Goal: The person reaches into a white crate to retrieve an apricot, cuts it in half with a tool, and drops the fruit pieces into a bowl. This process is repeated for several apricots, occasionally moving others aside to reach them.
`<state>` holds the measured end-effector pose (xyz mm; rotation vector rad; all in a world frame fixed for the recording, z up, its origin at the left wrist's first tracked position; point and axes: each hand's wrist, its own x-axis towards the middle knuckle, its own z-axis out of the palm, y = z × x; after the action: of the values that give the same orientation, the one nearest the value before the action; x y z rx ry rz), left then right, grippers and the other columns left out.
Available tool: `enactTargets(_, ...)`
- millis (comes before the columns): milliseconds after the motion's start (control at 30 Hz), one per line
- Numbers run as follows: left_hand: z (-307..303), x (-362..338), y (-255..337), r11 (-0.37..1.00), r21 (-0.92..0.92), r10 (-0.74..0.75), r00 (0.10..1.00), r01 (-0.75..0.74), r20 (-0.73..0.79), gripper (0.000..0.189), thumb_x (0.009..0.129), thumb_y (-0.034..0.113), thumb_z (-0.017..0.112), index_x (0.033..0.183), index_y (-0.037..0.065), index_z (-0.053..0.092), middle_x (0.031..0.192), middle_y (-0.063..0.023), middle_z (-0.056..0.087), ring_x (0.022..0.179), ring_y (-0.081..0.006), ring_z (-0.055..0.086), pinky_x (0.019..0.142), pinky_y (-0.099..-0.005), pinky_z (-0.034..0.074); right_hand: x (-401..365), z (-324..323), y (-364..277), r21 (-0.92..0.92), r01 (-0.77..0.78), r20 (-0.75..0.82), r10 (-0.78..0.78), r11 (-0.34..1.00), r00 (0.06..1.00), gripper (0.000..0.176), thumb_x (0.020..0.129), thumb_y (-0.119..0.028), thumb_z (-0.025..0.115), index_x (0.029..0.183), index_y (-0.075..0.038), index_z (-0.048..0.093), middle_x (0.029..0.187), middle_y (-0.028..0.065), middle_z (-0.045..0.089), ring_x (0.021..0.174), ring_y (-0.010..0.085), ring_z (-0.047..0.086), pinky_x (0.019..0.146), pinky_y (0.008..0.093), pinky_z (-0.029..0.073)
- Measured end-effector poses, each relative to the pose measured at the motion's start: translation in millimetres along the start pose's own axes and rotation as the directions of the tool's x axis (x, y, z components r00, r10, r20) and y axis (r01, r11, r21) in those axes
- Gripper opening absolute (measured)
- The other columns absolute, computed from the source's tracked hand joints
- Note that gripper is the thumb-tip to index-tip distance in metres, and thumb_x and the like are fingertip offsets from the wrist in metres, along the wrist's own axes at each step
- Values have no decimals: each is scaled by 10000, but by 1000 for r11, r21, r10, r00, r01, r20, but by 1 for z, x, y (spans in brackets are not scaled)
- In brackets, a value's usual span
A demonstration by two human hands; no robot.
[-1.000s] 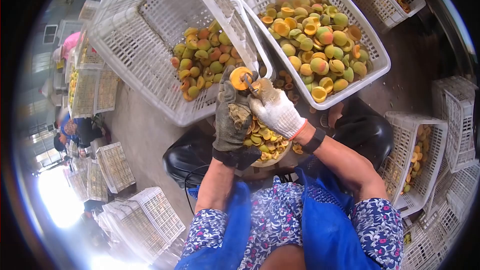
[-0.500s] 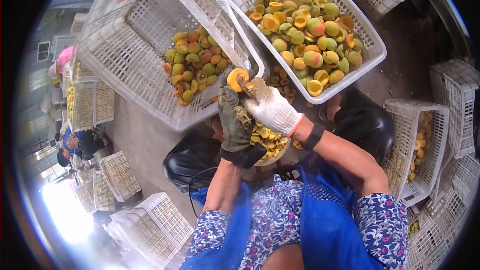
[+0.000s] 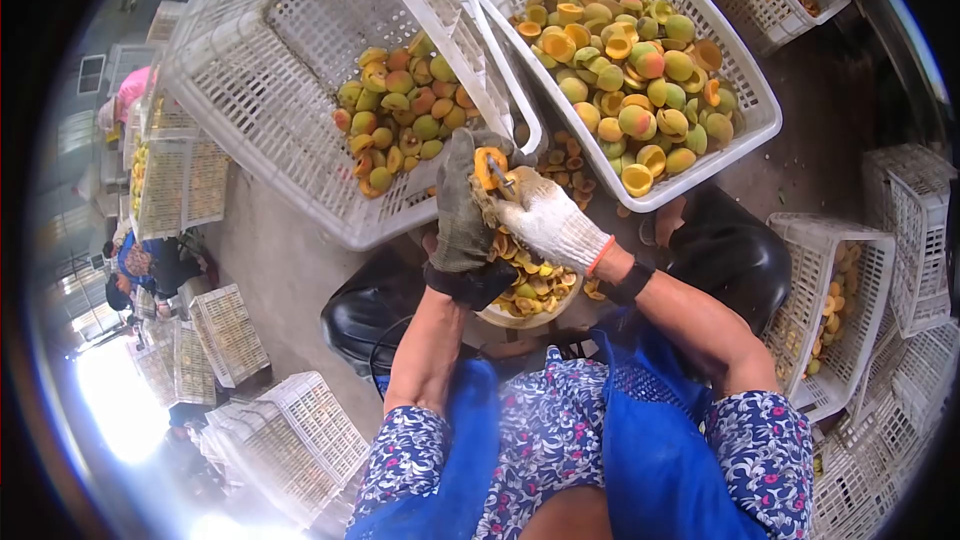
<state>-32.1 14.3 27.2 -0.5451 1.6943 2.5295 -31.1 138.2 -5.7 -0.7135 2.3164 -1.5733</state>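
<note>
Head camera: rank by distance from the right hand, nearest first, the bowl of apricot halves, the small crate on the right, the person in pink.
1. Bowl of apricot halves, just beneath the right hand.
2. Crate, off to the right.
3. Person in pink, far left.

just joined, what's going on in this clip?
A person is working on fruit among white crates. The left hand, in a dark glove, grips a halved fruit, while the right hand, in a white glove, holds a small tool against its cut face. Below the hands sits a bowl of cut pieces. A tilted crate of whole fruit lies ahead on the left; a fuller crate of whole and halved fruit on the right.
</note>
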Motion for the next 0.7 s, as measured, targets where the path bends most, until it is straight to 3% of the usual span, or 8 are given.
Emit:
enactTargets(100, -3, -4, -8, 1000, 3, 8, 999, -8, -33, 425, 994, 418, 416, 960, 30, 585, 876, -72, 598, 807, -168, 600, 742, -307, 522, -3, 2, -2, 200, -119, 29, 116, 973, 993, 375, 870, -288, 577, 1061, 34, 548, 986, 278, 583, 866, 438, 590, 760, 441, 476)
enactTargets(233, -4, -9, -13, 998, -47, 33, 999, -34, -23, 418, 992, 413, 423, 948, 29, 583, 876, -79, 606, 815, -180, 618, 755, -312, 522, -5, -11, -7, 25, -118, 196, 111, 993, 974, 340, 864, -261, 570, 1026, 38, 549, 977, 280, 592, 840, 436, 599, 712, 460, 487)
enactTargets(300, -8, -9, -14, 993, -116, -38, 999, 36, -11, 417, 991, 409, 426, 935, 27, 584, 873, -84, 609, 824, -186, 623, 762, -311, 520, -6, -9, 3, -380, 331, 264, -241, 864, 934, 283, 854, -233, 569, 945, 34, 553, 878, 275, 593, 804, 441, 596, 675, 485, 488)
enactTargets(367, -13, -5, -18, 977, -188, -101, 995, 101, 6, 416, 990, 404, 430, 922, 25, 585, 870, -89, 613, 833, -193, 629, 768, -310, 518, -9, -6, 4, -398, 396, 245, -320, 828, 915, 250, 845, -211, 571, 870, 37, 546, 798, 255, 590, 778, 418, 605, 644, 493, 490)
enactTargets(433, -20, -2, -23, 951, 253, 135, 974, -179, 182, 405, 987, 385, 444, 893, 17, 585, 866, -101, 620, 832, -200, 629, 770, -314, 522, -10, -6, -7, -20, -151, 196, 152, 988, 969, 269, 832, -206, 576, 834, 61, 540, 810, 246, 606, 777, 386, 620, 639, 453, 504)
enactTargets(567, -26, -1, -24, 995, -38, -91, 988, 97, 125, 395, 984, 369, 456, 869, 14, 585, 862, -103, 623, 849, -213, 635, 771, -330, 526, -8, -11, -2, 26, -91, 201, 84, 995, 976, 252, 833, -217, 590, 811, 30, 545, 727, 148, 619, 618, 264, 623, 530, 355, 493)
enactTargets(633, -25, -1, -11, 983, 182, -41, 948, -18, 315, 392, 979, 371, 470, 873, 11, 584, 872, -111, 628, 879, -240, 641, 798, -357, 531, 3, -35, -18, 301, -661, 648, 362, 687, 671, 203, 838, -231, 618, 786, -44, 560, 659, 32, 579, 475, 125, 542, 427, 254, 423)
enactTargets(700, -8, -19, -1, 919, -281, -226, 954, 276, 197, 385, 972, 388, 482, 894, 22, 577, 841, -106, 613, 880, -273, 642, 830, -394, 538, -6, -21, -24, 651, -584, 554, 222, 485, 802, 131, 832, -201, 644, 864, -116, 550, 614, -56, 480, 429, 31, 425, 365, 203, 324)
